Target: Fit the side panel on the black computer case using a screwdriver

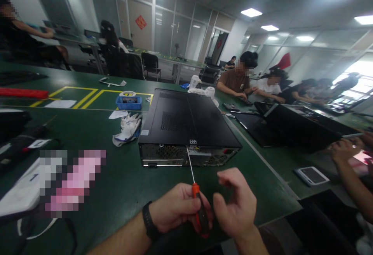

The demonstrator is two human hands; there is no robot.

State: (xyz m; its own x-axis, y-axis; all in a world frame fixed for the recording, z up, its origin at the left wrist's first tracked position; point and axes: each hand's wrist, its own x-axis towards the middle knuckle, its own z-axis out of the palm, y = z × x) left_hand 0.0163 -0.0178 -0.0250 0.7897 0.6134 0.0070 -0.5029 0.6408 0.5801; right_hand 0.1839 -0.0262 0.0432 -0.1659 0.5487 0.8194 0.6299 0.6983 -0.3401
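- The screwdriver (200,212) has a handle in orange-red and black and a slim, bright metal shaft; it slants away from the person, its tip at the upper edge of the computer case's rear panel (210,156), though whether it sits in a screw is too small to tell
- The left grip (182,206) pinches the screwdriver's handle between thumb and fingers; a black band (150,219) circles that wrist
- The right grip (237,204) is held just beside the handle, fingers curled, thumb and forefinger spread apart with nothing between them
- The computer case (186,119) lies flat in front of both hands, matt black on top, with a perforated vent patch, a pale label (145,132) at the near left corner and a black-and-white checked tag (193,142) at the near edge; the rear panel, metallic with grilles, faces the person
- The worktop (125,169) is dark green, marked with yellow lines farther off; white-and-blue gloves (127,130) and a blue tray (128,103) lie left of the case
- Beyond are black chairs (150,64), glass partitions (182,26), bright ceiling lights (251,12) and several seated people, one in a brown shirt (234,78)
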